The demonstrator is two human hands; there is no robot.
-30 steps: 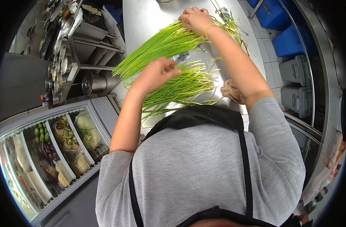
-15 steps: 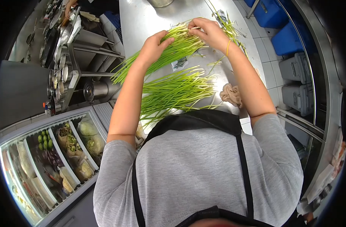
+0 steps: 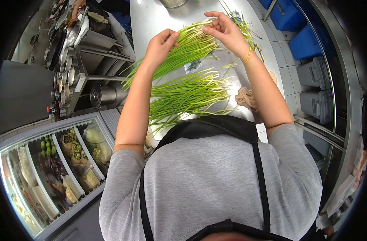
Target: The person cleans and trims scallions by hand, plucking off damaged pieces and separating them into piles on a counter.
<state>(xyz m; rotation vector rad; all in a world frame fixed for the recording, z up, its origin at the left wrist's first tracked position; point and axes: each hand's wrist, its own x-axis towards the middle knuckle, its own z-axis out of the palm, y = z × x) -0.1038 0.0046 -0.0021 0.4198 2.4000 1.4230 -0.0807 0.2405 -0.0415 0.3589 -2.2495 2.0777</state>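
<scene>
Two heaps of long green stalks with pale ends lie on the steel table point(image 3: 247, 76). Over the left part of the far heap point(image 3: 183, 50) is my left hand point(image 3: 162, 45), thumb and fingers pinched together at a stalk. My right hand point(image 3: 225, 32) is above that heap's pale ends, its fingers curved and apart, with nothing clearly held. The near heap point(image 3: 187, 94) lies closer to my body, untouched. A small printed packet point(image 3: 192, 66) rests between the heaps.
A crumpled brown cloth point(image 3: 245, 99) lies by my right forearm. Loose trimmings point(image 3: 247, 34) are at the table's far right, a metal pot point(image 3: 173, 3) at its far edge. An open-topped fridge point(image 3: 59, 160) stands left, blue bins point(image 3: 288, 16) right. A co-worker's arm shows upper left.
My left hand moved from over the near heap to the far heap. My right hand went down to the pale ends, then lifted slightly, its fingers spreading.
</scene>
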